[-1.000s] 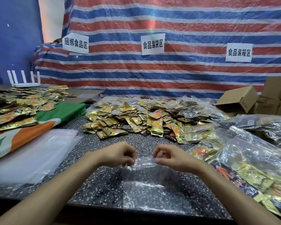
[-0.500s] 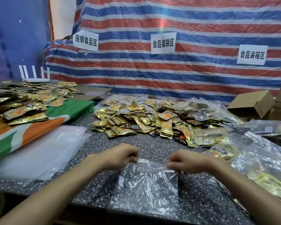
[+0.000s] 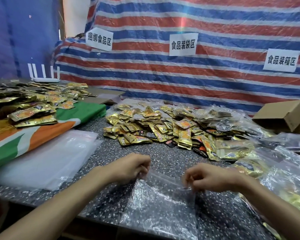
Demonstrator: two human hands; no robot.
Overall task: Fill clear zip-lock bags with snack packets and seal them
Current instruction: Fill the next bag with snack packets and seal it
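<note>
An empty clear zip-lock bag (image 3: 161,207) lies flat on the speckled table (image 3: 111,153) in front of me. My left hand (image 3: 128,168) pinches its top left corner and my right hand (image 3: 208,179) pinches its top right corner, holding the mouth stretched between them. A heap of gold snack packets (image 3: 159,130) lies further back on the table, beyond both hands.
A stack of empty clear bags (image 3: 47,158) lies at the left. More gold packets (image 3: 33,108) sit on an orange-green cloth (image 3: 33,137). Filled bags (image 3: 275,175) pile up at the right. Cardboard boxes (image 3: 282,115) stand at the far right, a striped tarp behind.
My hands have moved apart along the bag's top edge, spreading the mouth wider. The bag lies flatter on the table.
</note>
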